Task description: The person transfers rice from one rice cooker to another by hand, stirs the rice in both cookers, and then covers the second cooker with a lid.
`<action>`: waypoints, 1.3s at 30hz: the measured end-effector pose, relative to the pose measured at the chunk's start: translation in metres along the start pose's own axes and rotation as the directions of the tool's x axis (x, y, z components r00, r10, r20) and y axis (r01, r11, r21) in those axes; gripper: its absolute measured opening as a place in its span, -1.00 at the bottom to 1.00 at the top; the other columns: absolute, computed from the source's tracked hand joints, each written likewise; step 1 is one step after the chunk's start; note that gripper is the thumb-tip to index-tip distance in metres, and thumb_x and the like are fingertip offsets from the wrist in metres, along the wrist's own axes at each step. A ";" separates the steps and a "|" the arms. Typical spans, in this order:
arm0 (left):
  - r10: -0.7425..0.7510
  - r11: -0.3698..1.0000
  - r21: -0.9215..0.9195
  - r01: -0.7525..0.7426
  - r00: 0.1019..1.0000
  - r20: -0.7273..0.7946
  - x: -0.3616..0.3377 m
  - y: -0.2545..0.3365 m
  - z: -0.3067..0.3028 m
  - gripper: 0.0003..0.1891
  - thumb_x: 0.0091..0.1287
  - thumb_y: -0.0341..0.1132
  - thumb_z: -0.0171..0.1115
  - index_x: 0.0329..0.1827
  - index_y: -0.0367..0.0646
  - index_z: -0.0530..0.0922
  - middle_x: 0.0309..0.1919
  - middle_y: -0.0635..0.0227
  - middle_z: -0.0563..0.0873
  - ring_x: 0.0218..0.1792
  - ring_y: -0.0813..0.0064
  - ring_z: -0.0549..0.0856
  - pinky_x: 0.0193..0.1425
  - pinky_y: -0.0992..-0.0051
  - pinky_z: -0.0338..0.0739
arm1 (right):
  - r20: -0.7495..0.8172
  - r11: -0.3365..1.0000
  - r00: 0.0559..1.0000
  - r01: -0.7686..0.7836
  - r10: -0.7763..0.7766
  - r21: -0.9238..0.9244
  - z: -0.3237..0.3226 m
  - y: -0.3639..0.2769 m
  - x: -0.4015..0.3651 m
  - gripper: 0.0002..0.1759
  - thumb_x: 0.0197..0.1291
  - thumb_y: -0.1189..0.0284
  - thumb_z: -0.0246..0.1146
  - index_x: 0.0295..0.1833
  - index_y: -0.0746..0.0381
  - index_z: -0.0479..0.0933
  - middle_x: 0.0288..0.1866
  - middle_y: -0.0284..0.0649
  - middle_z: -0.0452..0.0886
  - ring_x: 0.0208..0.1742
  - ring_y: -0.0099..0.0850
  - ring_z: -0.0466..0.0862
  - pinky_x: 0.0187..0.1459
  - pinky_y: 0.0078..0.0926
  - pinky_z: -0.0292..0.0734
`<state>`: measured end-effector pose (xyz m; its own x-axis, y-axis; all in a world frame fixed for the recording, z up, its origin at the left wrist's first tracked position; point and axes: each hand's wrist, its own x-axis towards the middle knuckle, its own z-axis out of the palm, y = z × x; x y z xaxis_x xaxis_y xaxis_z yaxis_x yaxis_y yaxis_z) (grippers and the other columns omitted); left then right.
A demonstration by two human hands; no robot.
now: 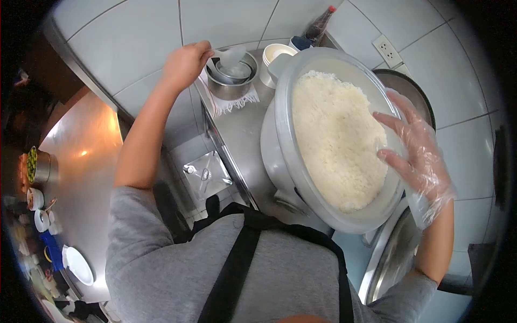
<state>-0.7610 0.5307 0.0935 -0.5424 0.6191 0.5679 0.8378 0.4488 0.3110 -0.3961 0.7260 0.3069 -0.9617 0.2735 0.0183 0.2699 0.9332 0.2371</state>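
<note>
My left hand (186,65) is closed around the handle end of a pale, translucent rice paddle (230,55). The paddle's flat part lies over a small steel pot (229,90), which has a metal bowl or cup in it. To the right, a large white rice warmer (277,156) stands uncovered, holding a heap of white rice (336,140). A clear plastic glove covers my right hand (414,148). Its fingers are spread at the warmer's right rim, beside the rice, with nothing visible in them.
A fringed cloth (237,103) lies under the pot on the steel counter (237,134). Behind are stacked white bowls (277,53) and a red-capped dark bottle (321,22). A round dark lid or pan (406,89) leans by the wall outlet (387,49). Another steel table (91,161) stands left.
</note>
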 end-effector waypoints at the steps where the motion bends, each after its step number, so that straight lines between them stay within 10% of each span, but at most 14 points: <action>1: -0.047 0.997 0.054 0.046 0.999 0.007 -0.007 0.003 -0.003 -0.81 0.36 -0.20 0.16 -0.13 -0.11 0.52 -0.39 0.03 0.67 -0.31 -0.05 0.65 -0.27 0.07 0.51 | -0.014 1.000 1.000 0.026 -0.026 0.003 0.001 0.001 0.007 -0.38 0.12 -0.09 0.22 0.23 0.01 0.53 0.50 -0.11 0.22 0.51 -0.12 0.21 0.47 -0.03 0.11; 7: -0.210 0.977 0.022 0.213 0.974 -0.086 -0.041 0.015 0.003 -0.81 0.38 -0.20 0.15 -0.13 -0.12 0.53 -0.38 0.10 0.70 -0.37 0.00 0.68 -0.31 0.12 0.53 | 0.142 0.896 0.989 -0.097 0.039 0.434 0.014 -0.030 0.064 -0.28 0.08 -0.16 0.23 0.17 0.18 0.56 0.19 -0.01 0.55 0.23 -0.10 0.54 0.27 -0.12 0.43; 11: -0.094 0.988 -0.149 0.048 0.943 -0.319 -0.008 0.102 -0.044 -0.83 0.34 -0.25 0.20 -0.12 -0.10 0.54 -0.32 0.17 0.72 -0.32 0.09 0.71 -0.28 0.22 0.56 | 0.324 0.252 0.944 -0.330 0.067 0.909 0.046 -0.067 0.113 -0.26 0.25 -0.24 0.02 0.09 0.23 0.57 -0.15 -0.15 0.67 -0.16 -0.28 0.64 -0.07 -0.33 0.55; 13: 0.203 0.946 -0.148 -0.287 0.887 -0.415 0.010 0.134 -0.039 -0.83 0.29 -0.25 0.24 -0.11 -0.07 0.55 -0.27 0.22 0.72 -0.27 0.14 0.71 -0.27 0.28 0.57 | 0.318 0.027 0.948 -0.319 0.033 0.948 0.051 -0.072 0.139 -0.27 0.32 -0.16 0.00 0.20 0.32 0.46 0.02 -0.05 0.62 0.01 -0.29 0.61 0.07 -0.31 0.48; 17: 0.322 0.891 -0.232 -0.389 0.905 -0.279 0.029 0.178 -0.022 -0.66 0.24 -0.23 0.29 0.06 -0.05 0.54 0.00 0.20 0.64 -0.05 0.18 0.65 -0.07 0.26 0.53 | 0.254 -0.285 0.956 -0.204 0.150 0.937 0.108 0.007 0.200 -0.37 0.22 -0.17 0.11 -0.01 0.21 0.56 -0.05 -0.03 0.69 0.03 -0.15 0.67 0.07 -0.13 0.52; 20: 0.207 0.847 -0.462 -0.263 0.964 -0.169 0.044 0.174 0.014 -0.56 0.26 -0.22 0.26 0.21 -0.04 0.49 0.19 0.10 0.52 0.13 0.13 0.57 0.12 0.24 0.47 | -0.101 0.670 0.933 -0.169 0.344 0.722 0.077 0.050 0.163 -0.37 0.28 -0.13 0.04 -0.03 0.27 0.56 -0.13 -0.03 0.67 -0.08 -0.23 0.66 -0.04 -0.31 0.53; 22: 0.140 0.837 -0.533 -0.121 0.990 -0.005 0.057 0.170 0.045 -0.52 0.28 -0.23 0.21 0.28 -0.04 0.44 0.28 0.04 0.46 0.21 0.09 0.53 0.23 0.24 0.43 | -0.120 0.893 0.958 -0.193 0.262 0.405 0.088 0.073 0.153 -0.37 0.34 -0.10 -0.03 0.00 0.28 0.56 -0.18 -0.07 0.66 -0.15 -0.27 0.65 -0.06 -0.30 0.51; 27: 0.091 0.919 -0.391 0.050 0.939 0.333 0.079 0.169 0.075 -0.45 0.33 -0.31 0.06 0.42 -0.07 0.29 0.36 0.01 0.37 0.28 0.00 0.47 0.36 0.23 0.36 | 0.360 0.920 0.848 -0.371 0.390 -0.125 0.131 0.115 0.158 -0.53 0.38 0.15 -0.04 0.17 0.28 0.45 0.12 0.08 0.56 0.11 -0.03 0.57 0.14 -0.19 0.44; 36: -0.044 0.978 -0.171 0.121 0.916 0.398 0.080 0.168 0.070 -0.43 0.36 -0.25 0.00 0.45 -0.14 0.22 0.20 0.03 0.55 0.23 0.04 0.52 0.28 0.14 0.41 | 0.000 0.907 0.963 -0.253 0.269 -0.338 0.148 0.089 0.181 -0.62 0.37 0.16 0.00 0.02 0.21 0.53 -0.15 -0.04 0.69 -0.08 -0.09 0.67 0.04 -0.13 0.51; 39: -0.070 0.976 -0.153 0.156 0.885 0.459 0.082 0.170 0.066 -0.49 0.38 -0.23 0.00 0.38 -0.16 0.29 0.15 0.04 0.59 0.18 0.04 0.56 0.22 0.11 0.44 | -0.024 0.991 0.992 -0.126 0.125 -0.043 0.179 0.084 0.190 -0.58 0.38 0.10 -0.02 -0.12 0.23 0.55 -0.22 -0.06 0.69 -0.13 -0.08 0.69 -0.03 -0.10 0.52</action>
<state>-0.6670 0.7000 0.1426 -0.5672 0.8131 0.1310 0.7425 0.4360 0.5085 -0.5480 0.8977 0.1565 -0.9212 0.3825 0.0708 0.3867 0.8805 0.2743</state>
